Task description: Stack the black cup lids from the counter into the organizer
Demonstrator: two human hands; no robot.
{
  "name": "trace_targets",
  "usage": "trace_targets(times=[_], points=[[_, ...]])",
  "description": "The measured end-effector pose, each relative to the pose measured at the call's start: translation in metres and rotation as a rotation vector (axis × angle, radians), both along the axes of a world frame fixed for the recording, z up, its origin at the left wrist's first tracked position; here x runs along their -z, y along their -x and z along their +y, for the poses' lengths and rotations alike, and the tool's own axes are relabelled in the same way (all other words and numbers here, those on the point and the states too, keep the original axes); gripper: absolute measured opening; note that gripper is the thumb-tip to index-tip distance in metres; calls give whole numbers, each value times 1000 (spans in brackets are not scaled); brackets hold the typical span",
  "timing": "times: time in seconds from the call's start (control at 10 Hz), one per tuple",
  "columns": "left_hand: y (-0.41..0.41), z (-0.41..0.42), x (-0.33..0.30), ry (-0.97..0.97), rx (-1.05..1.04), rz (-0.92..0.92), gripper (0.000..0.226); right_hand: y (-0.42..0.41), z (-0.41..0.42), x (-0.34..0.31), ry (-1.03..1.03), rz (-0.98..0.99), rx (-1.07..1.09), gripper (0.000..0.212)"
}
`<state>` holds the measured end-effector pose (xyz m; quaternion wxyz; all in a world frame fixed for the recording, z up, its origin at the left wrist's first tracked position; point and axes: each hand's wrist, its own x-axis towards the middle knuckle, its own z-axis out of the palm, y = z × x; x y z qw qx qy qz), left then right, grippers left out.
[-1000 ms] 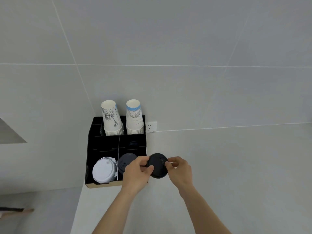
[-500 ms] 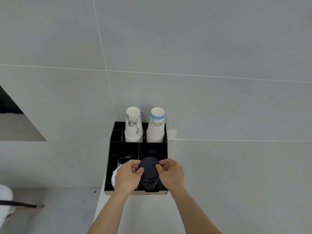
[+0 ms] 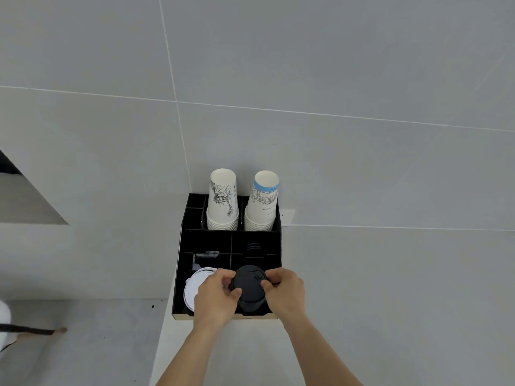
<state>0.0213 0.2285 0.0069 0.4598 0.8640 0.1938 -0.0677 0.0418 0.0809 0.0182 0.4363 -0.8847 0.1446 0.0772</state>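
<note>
A black divided organizer [image 3: 178, 277] stands at the counter's left end against the wall. A stack of black cup lids [image 3: 249, 288] sits in its front right compartment. My left hand [image 3: 214, 298] pinches the stack's left edge and my right hand [image 3: 284, 295] pinches its right edge, both around the top lid. White lids [image 3: 192, 291] fill the front left compartment, partly hidden by my left hand.
Two stacks of upturned paper cups [image 3: 223, 201] [image 3: 263, 203] stand in the organizer's back row. More dark lids [image 3: 254, 246] lie in a middle compartment. A wall socket [image 3: 287, 217] sits right of the organizer. The counter [image 3: 390, 302] stretches right; its left edge drops to the floor.
Both hands carried the black lid from beside the organizer leftward into the front right compartment, onto the black stack. The camera view shifted so the organizer sits more centrally.
</note>
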Motion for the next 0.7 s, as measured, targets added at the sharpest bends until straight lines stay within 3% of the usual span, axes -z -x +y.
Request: trace_targets(times=[0.3,0.5,0.7], points=[[-1,-1,5,-49,22,-2,29,4,-2,5,27,-31,-37,14],[3,0,1,-75,52,-15,31,7,-9,-1,74,-45,-114,30],[3,1,-22,-258,32,-142,37,6,-27,-22,309,-226,-144,40]])
